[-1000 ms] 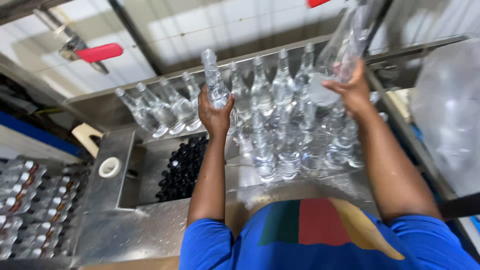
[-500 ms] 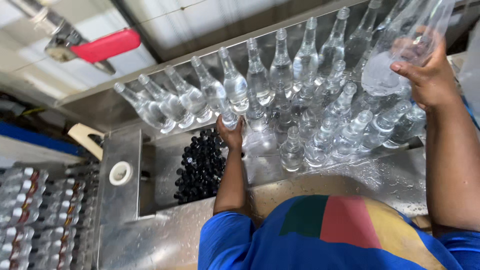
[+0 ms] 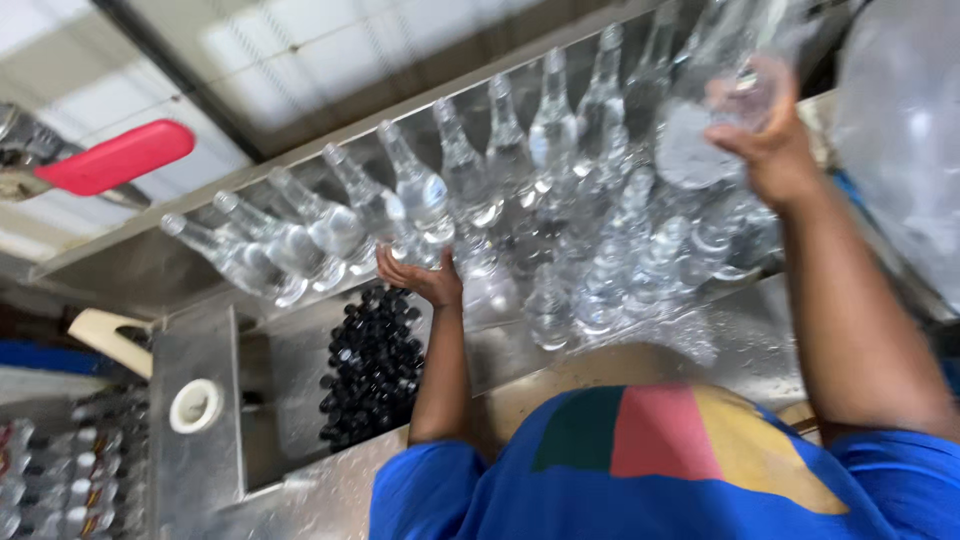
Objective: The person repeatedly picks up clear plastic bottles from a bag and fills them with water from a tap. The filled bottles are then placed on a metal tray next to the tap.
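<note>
Grip first: the left hand [image 3: 420, 280] lies palm up and open under the base of one clear bottle [image 3: 418, 195] in the back row, fingers cupped but not closed round it; the right hand [image 3: 765, 140] is closed on a second clear bottle [image 3: 715, 130] lifted at about one o'clock, above the rest; many more bottles [image 3: 600, 270] stand crowded on the wet steel table [image 3: 740, 340], tilted, necks pointing toward twelve; black caps [image 3: 370, 365] fill a bin at about seven o'clock of the left hand; a red handle [image 3: 115, 158] juts in at ten o'clock, and a white ring [image 3: 195, 405] sits on the steel ledge at eight o'clock. These bottles look empty and light, thin-walled and likely to dent if squeezed, and, judging by the drops on the table, slick; the safest hold would be round the wide lower body or cupped under the base, not at the narrow neck, which gives little purchase; the picture is blurred, so finer contact is hard to tell.
</note>
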